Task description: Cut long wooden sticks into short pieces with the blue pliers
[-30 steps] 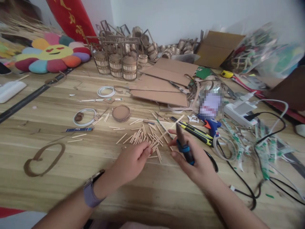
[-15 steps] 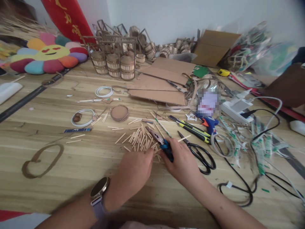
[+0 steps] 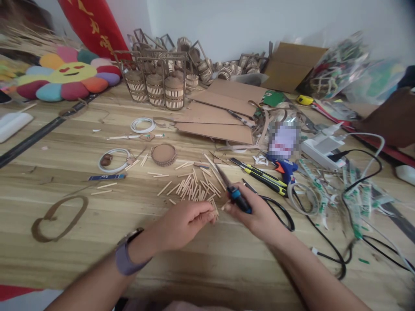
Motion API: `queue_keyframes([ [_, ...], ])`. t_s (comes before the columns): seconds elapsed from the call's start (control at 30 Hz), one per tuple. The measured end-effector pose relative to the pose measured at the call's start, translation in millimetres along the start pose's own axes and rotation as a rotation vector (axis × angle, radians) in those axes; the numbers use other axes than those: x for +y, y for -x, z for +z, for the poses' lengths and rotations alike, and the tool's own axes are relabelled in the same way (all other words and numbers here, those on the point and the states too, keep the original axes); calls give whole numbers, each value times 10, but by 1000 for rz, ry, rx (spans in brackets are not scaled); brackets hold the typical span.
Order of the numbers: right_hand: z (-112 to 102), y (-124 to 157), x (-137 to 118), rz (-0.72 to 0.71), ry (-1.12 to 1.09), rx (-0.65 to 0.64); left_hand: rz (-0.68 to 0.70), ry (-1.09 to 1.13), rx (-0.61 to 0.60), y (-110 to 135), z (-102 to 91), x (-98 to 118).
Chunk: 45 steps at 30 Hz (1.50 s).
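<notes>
My left hand (image 3: 191,222), with a watch strap (image 3: 131,257) at the wrist, is closed in a pinch. Its fingertips are on a short wooden stick at the near edge of a loose pile of short wooden sticks (image 3: 189,188). To its right, my right hand (image 3: 251,211) is wrapped round the blue and black handles of pliers (image 3: 239,198). The pliers' jaws point away, up and left. A pale stick end (image 3: 226,206) shows by the right thumb. Black scissors (image 3: 280,211) lie partly hidden behind the right hand.
A round brown woven-edged disc (image 3: 164,154) and tape rolls (image 3: 142,125) lie beyond the pile. Yellow-black cutters (image 3: 262,177), a blue glue gun (image 3: 287,168) and a power strip (image 3: 322,149) with cables are at right. Small lidded baskets (image 3: 155,88) and cardboard (image 3: 214,129) stand behind.
The pliers have swung upright and moved slightly right, away from the pile. My left hand has rolled over, its watch face turning away, and the gap between my hands has widened.
</notes>
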State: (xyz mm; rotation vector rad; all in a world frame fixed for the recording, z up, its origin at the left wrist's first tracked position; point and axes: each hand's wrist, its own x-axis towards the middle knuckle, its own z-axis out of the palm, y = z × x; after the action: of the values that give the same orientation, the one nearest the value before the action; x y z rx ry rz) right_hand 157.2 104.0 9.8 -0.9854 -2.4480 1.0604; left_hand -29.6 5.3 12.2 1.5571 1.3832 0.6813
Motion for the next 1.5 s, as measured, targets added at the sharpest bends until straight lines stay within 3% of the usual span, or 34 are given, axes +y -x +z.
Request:
queue_keyframes([
  [0.07,-97,15,2,-9,-116,3,-45,293,-49,-16,-28,-12],
  [0.13,-141,43,-31,-20,-122,44,-118,507,10,-40,0,-34],
  [0.23,-109,92,-120,-36,-41,54,-180,634,98,-78,73,-59],
  [0.37,33,129,-173,-64,12,-37,-197,635,86,-103,116,-46],
  [0.53,157,141,-110,-80,17,-19,-222,671,50,-102,147,-46],
  [1.2,259,158,-174,-116,-78,43,-253,775,-132,-94,210,-56],
  [1.37,256,142,-180,-216,65,261,-289,871,28,-97,182,-15],
  [1.5,334,171,-187,-211,141,296,-263,935,145,-107,195,-15],
])
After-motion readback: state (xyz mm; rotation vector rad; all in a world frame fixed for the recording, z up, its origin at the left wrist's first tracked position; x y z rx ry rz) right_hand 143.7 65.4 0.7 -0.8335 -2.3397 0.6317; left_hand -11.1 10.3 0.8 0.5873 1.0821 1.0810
